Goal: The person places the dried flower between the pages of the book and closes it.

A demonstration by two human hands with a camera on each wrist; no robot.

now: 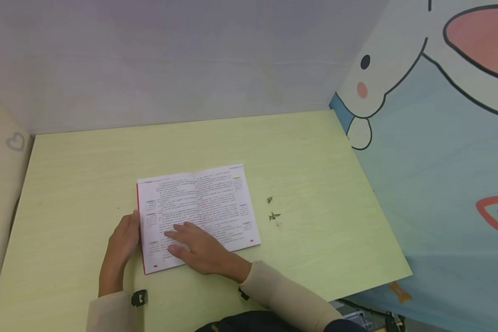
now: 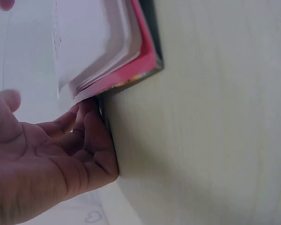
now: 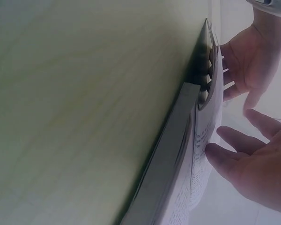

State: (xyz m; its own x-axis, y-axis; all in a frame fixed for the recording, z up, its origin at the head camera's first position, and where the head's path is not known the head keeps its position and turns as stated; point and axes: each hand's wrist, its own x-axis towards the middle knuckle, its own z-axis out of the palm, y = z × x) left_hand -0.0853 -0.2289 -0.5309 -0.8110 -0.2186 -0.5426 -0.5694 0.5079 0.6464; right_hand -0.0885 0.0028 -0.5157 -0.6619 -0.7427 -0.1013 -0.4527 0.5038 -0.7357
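An open book (image 1: 216,198) with printed pages and a red cover edge lies on the table. At its left edge is my left hand (image 1: 123,237), its fingers (image 2: 94,136) reaching under the cover (image 2: 136,68). In the right wrist view, those fingertips show beneath the raised left side of the book (image 3: 217,89). The left thumb (image 2: 10,99) stands off the pages. Over the lower left page hangs my right hand (image 1: 201,251), fingers spread and nothing held. Its fingertips (image 3: 215,152) are right at the page surface in the right wrist view.
Two small dark leaf-like marks (image 1: 274,216) are on the pale yellow table (image 1: 323,184), right of the book. A plain wall (image 1: 182,64) borders the back, and a cartoon-printed panel (image 1: 431,184) stands along the right side.
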